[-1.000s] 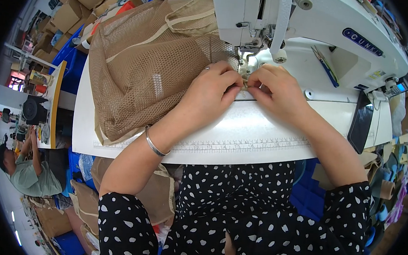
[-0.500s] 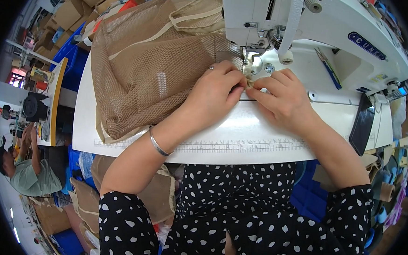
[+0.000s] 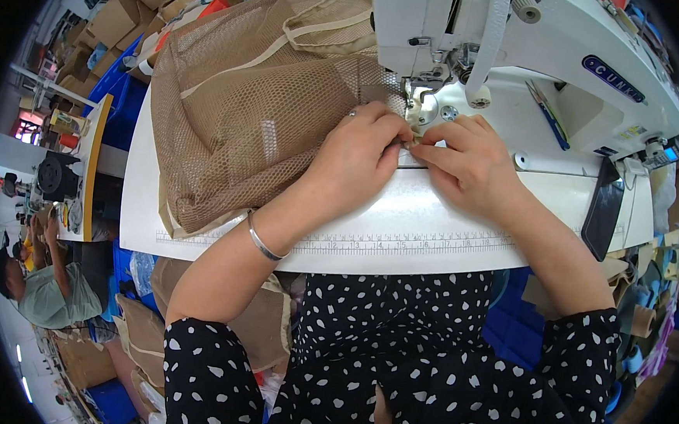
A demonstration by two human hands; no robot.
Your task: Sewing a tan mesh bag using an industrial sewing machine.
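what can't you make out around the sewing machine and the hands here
All in the head view:
- Whatever is at the fingertips of the left hand and right hand: mostly hidden by the hands themselves.
- The needle tip of the white sewing machine: too small to tell.
- The machine's top: cut off by the upper edge.
- The underside of the brown mesh fabric: hidden by its own upper layers.

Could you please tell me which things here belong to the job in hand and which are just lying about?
Seemingly in the job:
- brown mesh bag with beige trim, beside the left hand
- white sewing machine, the right hand near its needle area

Seemingly lying about:
- blue-handled snips
- black phone
- cardboard boxes
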